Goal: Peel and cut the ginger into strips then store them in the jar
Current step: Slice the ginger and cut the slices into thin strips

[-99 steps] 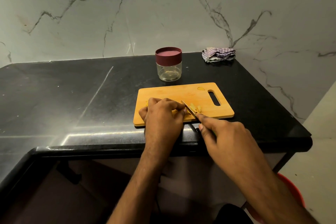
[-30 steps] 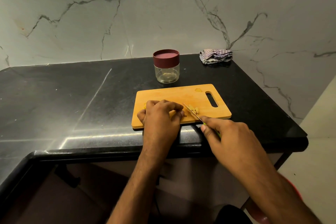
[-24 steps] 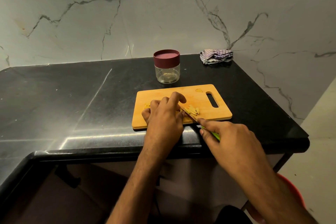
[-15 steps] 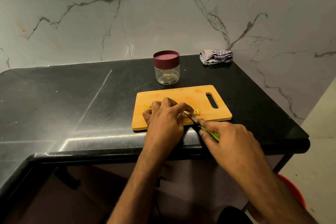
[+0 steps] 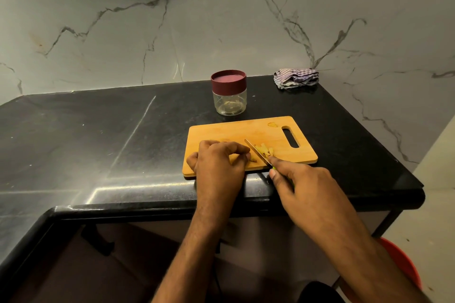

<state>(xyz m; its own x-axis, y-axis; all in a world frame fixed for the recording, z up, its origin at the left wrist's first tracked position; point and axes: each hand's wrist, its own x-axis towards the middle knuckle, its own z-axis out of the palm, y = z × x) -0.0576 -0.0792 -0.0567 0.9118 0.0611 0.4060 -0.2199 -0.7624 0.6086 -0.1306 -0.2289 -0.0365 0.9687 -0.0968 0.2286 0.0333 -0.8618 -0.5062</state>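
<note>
Since half a second ago, your knife (image 5: 256, 152) blade has lifted clear of your left hand (image 5: 219, 167).
Left fingers curl onto ginger (image 5: 252, 158) on the cutting board (image 5: 221, 133); right hand (image 5: 302, 187) fingers clamp the knife handle; cut strips (image 5: 264, 149) lie at its 3 o'clock, jar (image 5: 229, 92) at 12.

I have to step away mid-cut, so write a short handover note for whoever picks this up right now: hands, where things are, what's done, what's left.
Left hand: fingers curled, holding down the ginger piece on the cutting board.
Right hand: grips the knife, blade angled across the board beside the left fingertips.
Cut strips: small pile on the board, right of the blade.
Jar: behind the board on the counter, maroon lid on; a few bits seem to lie at the bottom.
Done: part of the ginger is cut.
Left: finish slicing, open the jar, put the strips in, close it.
</note>
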